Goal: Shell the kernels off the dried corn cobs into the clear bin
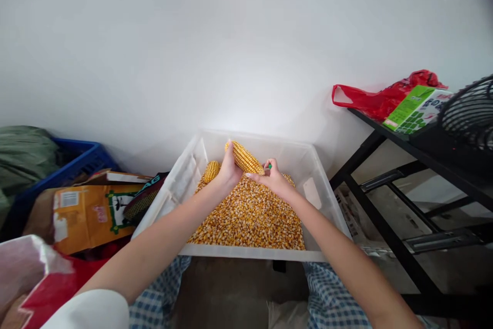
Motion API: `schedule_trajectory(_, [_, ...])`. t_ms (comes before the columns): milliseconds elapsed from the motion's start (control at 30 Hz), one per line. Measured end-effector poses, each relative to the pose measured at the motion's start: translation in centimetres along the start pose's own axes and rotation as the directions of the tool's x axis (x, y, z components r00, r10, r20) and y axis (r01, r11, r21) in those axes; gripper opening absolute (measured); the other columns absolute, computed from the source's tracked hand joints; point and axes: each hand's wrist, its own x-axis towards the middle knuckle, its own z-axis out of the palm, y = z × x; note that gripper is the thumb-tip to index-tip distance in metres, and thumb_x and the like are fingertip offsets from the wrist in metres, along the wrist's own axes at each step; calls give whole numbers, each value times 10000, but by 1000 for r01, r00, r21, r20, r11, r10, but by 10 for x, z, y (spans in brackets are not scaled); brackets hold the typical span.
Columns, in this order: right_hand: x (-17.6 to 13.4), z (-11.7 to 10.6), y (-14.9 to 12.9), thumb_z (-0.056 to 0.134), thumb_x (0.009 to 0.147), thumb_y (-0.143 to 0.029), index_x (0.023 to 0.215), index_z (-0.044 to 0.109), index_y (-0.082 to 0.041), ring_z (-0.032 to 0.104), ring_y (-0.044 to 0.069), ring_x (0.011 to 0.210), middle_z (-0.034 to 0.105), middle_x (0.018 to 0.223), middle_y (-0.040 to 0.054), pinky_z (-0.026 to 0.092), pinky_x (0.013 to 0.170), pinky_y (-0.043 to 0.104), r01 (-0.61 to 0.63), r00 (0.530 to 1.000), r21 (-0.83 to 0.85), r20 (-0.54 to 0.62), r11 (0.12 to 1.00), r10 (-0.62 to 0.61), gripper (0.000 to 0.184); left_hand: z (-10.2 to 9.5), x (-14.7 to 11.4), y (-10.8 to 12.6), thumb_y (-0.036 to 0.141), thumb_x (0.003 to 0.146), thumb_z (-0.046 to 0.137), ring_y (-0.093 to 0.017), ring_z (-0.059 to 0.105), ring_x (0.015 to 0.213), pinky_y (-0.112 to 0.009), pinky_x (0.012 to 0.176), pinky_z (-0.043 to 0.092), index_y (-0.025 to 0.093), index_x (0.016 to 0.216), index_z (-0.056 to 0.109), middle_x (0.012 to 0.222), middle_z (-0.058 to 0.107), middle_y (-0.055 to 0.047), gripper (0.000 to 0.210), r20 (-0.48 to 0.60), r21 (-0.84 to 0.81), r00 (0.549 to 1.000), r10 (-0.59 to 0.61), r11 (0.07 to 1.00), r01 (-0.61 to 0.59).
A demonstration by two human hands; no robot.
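Observation:
A yellow corn cob (247,158), still covered in kernels, is held tilted above a clear plastic bin (262,253). My left hand (229,169) is closed around the cob's upper left part. At its lower right end, my right hand (272,179) has its fingers curled and its thumb against the cob. A small object with a green end (270,166) shows between the right fingers; most of it is hidden. Loose corn kernels (250,216) lie heaped in the bin below. A second cob (211,171) rests on the heap at the left.
At the right stands a black metal-framed table (385,190) with a red plastic bag (389,94), a green and white box (418,108) and a fan (472,113). Cardboard (87,216) and a blue crate (90,154) crowd the left. A white wall (246,52) rises behind.

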Motion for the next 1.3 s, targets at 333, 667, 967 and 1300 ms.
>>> schedule_trajectory(333, [-6,-8,-12,635,596,-450,758,324,-234,441,85,517,442,631,-70,346,471,199,114,984,-254,-105,960,-145,412,10,-20,-13,388,674,605,-159,604,669,-277,634,488,195,858,534,720,603,-20,276,167,35,983,-81,996,76])
schedule_trajectory(667, [4,-39,-26,253,753,-652,811,405,-207,561,133,462,591,551,1,445,475,255,110,980,193,-186,975,-74,473,-7,-13,4,573,663,514,-187,595,521,-306,492,484,166,762,579,611,615,-70,424,232,208,939,-255,956,208])
schedule_trajectory(967, [-1,-34,-30,493,730,-508,854,619,-147,519,91,532,584,658,32,419,496,224,200,951,122,-262,972,-162,402,-7,-13,9,498,688,522,-169,601,523,-290,516,491,151,831,552,634,614,-43,376,219,282,949,-226,946,160])
schedule_trajectory(1300, [-11,-25,-30,352,850,-375,865,598,-192,546,141,741,614,810,41,372,668,240,262,954,-595,38,760,-299,306,-7,-11,9,557,722,419,-154,572,479,-263,460,465,127,841,556,561,596,-44,467,248,325,937,-245,933,157])
